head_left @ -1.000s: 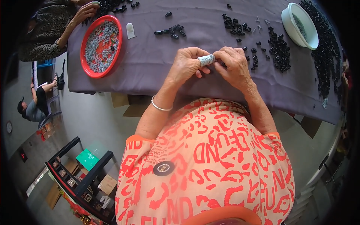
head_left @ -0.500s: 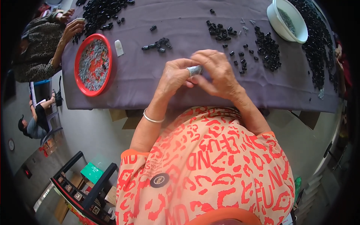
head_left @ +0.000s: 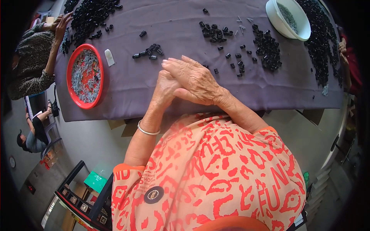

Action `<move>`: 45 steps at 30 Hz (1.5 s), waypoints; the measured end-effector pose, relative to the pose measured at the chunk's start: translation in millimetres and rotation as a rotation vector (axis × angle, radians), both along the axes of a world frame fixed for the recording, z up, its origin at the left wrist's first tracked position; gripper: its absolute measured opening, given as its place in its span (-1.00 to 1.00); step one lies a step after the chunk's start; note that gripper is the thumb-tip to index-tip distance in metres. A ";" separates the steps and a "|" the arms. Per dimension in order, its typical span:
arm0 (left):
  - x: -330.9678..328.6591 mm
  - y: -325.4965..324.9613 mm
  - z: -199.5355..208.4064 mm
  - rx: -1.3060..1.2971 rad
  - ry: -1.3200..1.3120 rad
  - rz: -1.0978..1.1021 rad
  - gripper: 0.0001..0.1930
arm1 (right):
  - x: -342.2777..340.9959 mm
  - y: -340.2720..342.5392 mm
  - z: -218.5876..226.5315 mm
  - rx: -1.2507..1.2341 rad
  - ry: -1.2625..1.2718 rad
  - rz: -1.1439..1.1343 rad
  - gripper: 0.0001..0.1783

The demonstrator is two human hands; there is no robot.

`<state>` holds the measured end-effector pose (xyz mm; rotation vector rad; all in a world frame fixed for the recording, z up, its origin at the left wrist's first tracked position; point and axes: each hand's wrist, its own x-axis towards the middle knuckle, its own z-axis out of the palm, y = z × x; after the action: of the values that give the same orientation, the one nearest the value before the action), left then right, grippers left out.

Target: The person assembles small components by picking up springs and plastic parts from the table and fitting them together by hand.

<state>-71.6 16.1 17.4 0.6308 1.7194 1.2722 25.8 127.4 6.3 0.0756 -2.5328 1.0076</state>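
My right hand [head_left: 194, 81] lies flat across my left hand [head_left: 166, 86], with its fingers stretched out and pointing left. The left hand's fingers are hidden underneath, so I cannot see whether they hold anything. Just beyond the hands, a small group of short black cylindrical parts [head_left: 149, 51] rests on the dark cloth. A few more black parts [head_left: 216, 71] lie close to the right hand's fingers and knuckles. To the left stands a red oval tray [head_left: 101, 82] of small grey pins [head_left: 85, 73], with a white flat piece [head_left: 109, 57] beside it.
A white bowl [head_left: 304, 32] of grey bits stands at the far right, beside a long heap of black parts [head_left: 318, 54]. Loose pins [head_left: 241, 27] and black clusters [head_left: 266, 50] lie nearer. Another person's hand [head_left: 63, 25] is by the far-left pile [head_left: 90, 17].
My right hand has closed over the left, covering the small grey cylindrical thing that showed between them. The view has shifted a little; the person at left has moved a hand.
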 end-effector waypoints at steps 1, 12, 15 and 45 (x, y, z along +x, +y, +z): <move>-0.4 0.9 2.7 -0.034 -0.032 0.011 -0.74 | -0.1 -0.1 -0.6 -0.008 -0.003 -0.003 -0.31; -1.1 -0.4 0.3 0.005 -0.020 0.028 -0.72 | -0.9 1.2 2.1 0.007 -0.033 0.030 -0.27; -3.3 -1.8 -12.6 -0.030 -0.231 0.048 -0.68 | 0.7 2.3 6.5 -0.049 -0.096 0.032 -0.31; 23.5 1.2 16.2 -0.087 -0.070 0.117 -0.78 | 76.2 95.1 9.4 0.193 0.121 -0.686 -0.87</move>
<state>-48.1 17.3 33.6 0.4353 1.7647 1.2770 102.0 222.5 15.8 -0.6146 -2.2662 0.4671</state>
